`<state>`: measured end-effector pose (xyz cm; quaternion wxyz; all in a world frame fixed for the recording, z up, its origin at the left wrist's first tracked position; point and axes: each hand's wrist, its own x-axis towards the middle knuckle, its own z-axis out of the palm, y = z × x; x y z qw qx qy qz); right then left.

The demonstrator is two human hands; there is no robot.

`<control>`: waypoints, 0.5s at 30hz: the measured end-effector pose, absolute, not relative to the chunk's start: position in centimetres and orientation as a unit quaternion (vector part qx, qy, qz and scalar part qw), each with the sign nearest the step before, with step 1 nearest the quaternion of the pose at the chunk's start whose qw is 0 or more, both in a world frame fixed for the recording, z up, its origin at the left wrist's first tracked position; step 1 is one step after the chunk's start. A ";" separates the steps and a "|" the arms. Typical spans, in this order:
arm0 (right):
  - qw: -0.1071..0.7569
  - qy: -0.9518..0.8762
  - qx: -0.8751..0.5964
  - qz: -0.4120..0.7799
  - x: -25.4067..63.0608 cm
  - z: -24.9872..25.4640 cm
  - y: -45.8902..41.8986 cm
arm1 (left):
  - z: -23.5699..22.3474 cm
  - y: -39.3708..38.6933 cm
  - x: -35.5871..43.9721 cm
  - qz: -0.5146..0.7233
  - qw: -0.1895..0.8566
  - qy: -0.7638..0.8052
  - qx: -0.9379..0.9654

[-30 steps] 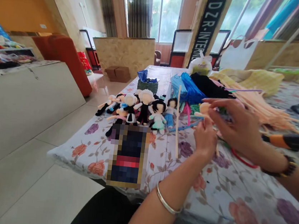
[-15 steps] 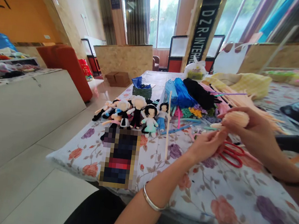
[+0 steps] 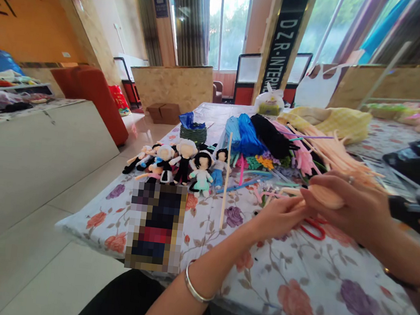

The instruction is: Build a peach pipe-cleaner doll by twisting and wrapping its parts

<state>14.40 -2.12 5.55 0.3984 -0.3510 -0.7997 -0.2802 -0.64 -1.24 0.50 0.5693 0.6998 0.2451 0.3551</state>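
My right hand (image 3: 356, 207) is wrapped round a peach-coloured pipe-cleaner ball (image 3: 327, 197), above the right part of the table. Close against it, my left hand (image 3: 281, 217) has its fingers pinched together at the ball's lower left side; what they grip is partly hidden. A pale pipe-cleaner end (image 3: 290, 191) sticks out to the left by the fingers. Beneath the hands lie scissors with red handles (image 3: 314, 231), their blades covered. Several pipe-cleaner dolls (image 3: 185, 160) sit left of the hands, and a single cream pipe cleaner (image 3: 225, 189) lies beside them.
A floral cloth (image 3: 243, 267) covers the table. Bundles of blue pipe cleaners (image 3: 249, 134), black ones (image 3: 273, 134) and peach ones (image 3: 346, 155) lie at the back, near a yellow cloth (image 3: 345, 122). A green coil (image 3: 193, 134) stands behind the dolls. Front left is a blurred-out rectangular item (image 3: 156, 227).
My right hand has turned and closed further over the ball, hiding more of it and of the scissors. My left hand stays close against it. The view has shifted slightly.
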 end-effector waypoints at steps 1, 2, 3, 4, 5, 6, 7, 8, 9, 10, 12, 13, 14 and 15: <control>0.392 -0.803 -0.355 -0.275 14.5 5.5 -2.1 | 0.5 -1.3 -0.6 0.362 0.565 0.243 0.701; 0.396 -0.801 -0.364 -0.264 14.5 5.4 -2.1 | 0.5 -1.3 -0.5 0.372 0.560 0.243 0.699; 0.413 -0.791 -0.378 -0.245 14.4 5.2 -2.1 | 0.5 -1.4 -0.5 0.384 0.557 0.245 0.695; 0.442 -0.774 -0.397 -0.219 14.2 5.0 -2.1 | 0.6 -1.5 -0.4 0.396 0.557 0.248 0.687; 0.478 -0.750 -0.417 -0.185 14.0 4.8 -2.1 | 0.7 -1.7 -0.3 0.407 0.560 0.251 0.677; 0.517 -0.718 -0.442 -0.146 13.7 4.6 -2.2 | 0.8 -1.8 -0.2 0.415 0.570 0.253 0.663; 0.552 -0.684 -0.465 -0.105 13.3 4.4 -2.3 | 0.9 -2.0 -0.1 0.418 0.585 0.256 0.646; 0.582 -0.655 -0.477 -0.068 12.8 4.1 -2.4 | 1.0 -2.2 0.0 0.416 0.605 0.255 0.629; 0.609 -0.628 -0.483 -0.042 12.4 3.9 -2.5 | 1.0 -2.3 0.1 0.412 0.624 0.253 0.613; 0.633 -0.605 -0.482 -0.027 12.1 3.6 -2.6 | 1.0 -2.3 0.3 0.404 0.646 0.247 0.598; 0.658 -0.576 -0.485 0.019 11.6 3.3 -2.7 | 0.9 -2.4 0.5 0.390 0.688 0.229 0.568; 0.662 -0.568 -0.488 0.040 11.5 3.2 -2.7 | 0.9 -2.4 0.6 0.384 0.704 0.221 0.555; 0.662 -0.563 -0.492 0.060 11.6 3.1 -2.7 | 0.9 -2.4 0.6 0.379 0.716 0.214 0.546; 0.663 -0.560 -0.490 0.080 11.7 3.1 -2.7 | 1.0 -2.4 0.7 0.376 0.719 0.210 0.545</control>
